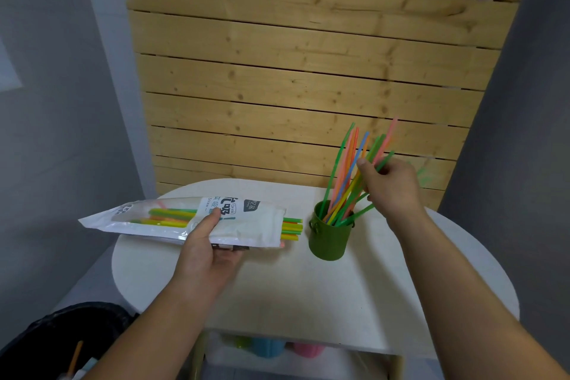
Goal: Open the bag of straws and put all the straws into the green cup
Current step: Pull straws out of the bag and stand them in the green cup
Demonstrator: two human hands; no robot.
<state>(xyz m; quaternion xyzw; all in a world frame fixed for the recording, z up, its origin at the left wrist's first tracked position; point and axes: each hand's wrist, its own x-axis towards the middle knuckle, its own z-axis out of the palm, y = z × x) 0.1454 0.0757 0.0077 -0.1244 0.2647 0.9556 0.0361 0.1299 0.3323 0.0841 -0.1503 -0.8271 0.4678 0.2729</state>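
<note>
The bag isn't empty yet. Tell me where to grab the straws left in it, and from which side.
Pinch the straw ends poking out of the open mouth of the bag, coming from the right, the green cup side. The left hand holds the bag level, so they should slide straight out lengthwise; the rest is sheathed in plastic.

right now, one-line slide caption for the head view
The left hand holds the bag while the right hand grips straws standing in the green cup.
</note>
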